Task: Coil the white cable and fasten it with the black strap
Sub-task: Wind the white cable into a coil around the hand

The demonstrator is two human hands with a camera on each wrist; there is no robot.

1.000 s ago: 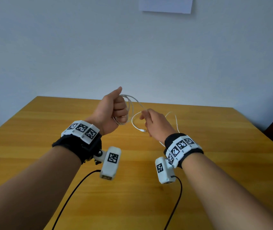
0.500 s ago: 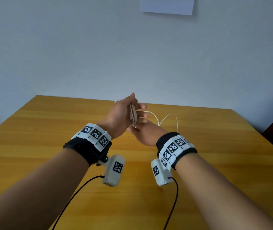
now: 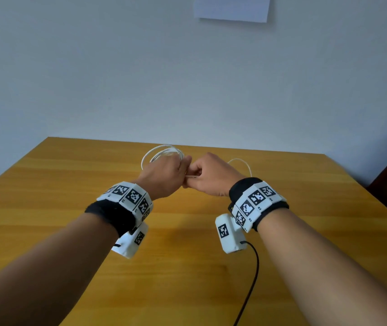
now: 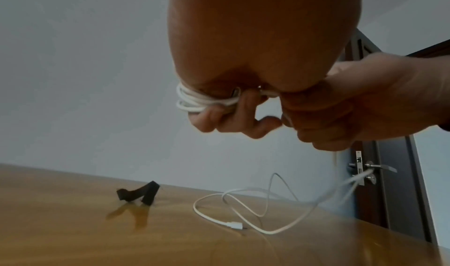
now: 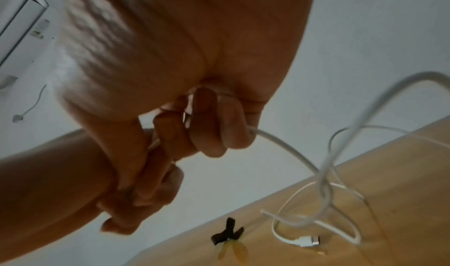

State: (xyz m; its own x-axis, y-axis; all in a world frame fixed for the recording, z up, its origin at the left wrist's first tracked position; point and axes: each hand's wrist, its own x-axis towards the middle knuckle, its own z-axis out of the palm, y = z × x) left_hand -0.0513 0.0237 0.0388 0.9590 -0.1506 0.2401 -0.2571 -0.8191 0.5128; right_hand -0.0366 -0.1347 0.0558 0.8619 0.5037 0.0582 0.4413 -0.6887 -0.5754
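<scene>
Left hand (image 3: pixel 164 175) clutching coiled white cable (image 4: pixel 202 100); right hand (image 3: pixel 211 177) pinching slack trailing rightward toward table (image 3: pixel 70 184) edge; black strap (image 4: pixel 138 194) beyond.

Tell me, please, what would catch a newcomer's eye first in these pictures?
Probably the two hands meeting above the wooden table: the left hand grips a bundle of white cable loops, while the right hand feeds in the next stretch. Next, the black strap lying untouched on the table, beside the cable's loose tail and plug.

Right wristband (image 3: pixel 257 201): small labels "R2", "R3" under square markers. Other print too small to read.
</scene>
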